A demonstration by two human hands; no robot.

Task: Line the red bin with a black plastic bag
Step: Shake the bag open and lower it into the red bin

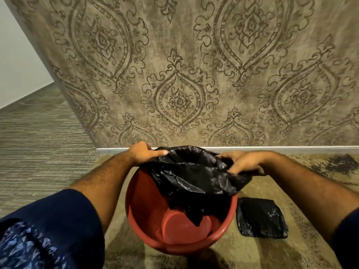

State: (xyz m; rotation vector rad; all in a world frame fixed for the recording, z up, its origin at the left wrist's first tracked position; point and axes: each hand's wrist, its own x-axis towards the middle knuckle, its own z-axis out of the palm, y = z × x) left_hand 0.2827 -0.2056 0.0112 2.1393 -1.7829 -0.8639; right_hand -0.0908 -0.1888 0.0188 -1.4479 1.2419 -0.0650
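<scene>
A round red bin [143,206] stands on the rug just below me, its bottom partly visible. A crumpled black plastic bag [194,175] hangs over the bin's far side, with its lower end drooping inside. My left hand [143,153] grips the bag's edge at the far left of the rim. My right hand [242,162] holds the bag's edge at the far right, slightly outside the rim. Between the two hands the bag's mouth is spread partly apart.
A folded stack of black bags [262,218] lies on the rug right of the bin. A patterned wall [180,74] with a white skirting board [272,149] rises just behind the bin. Grey striped carpet [38,142] extends to the left.
</scene>
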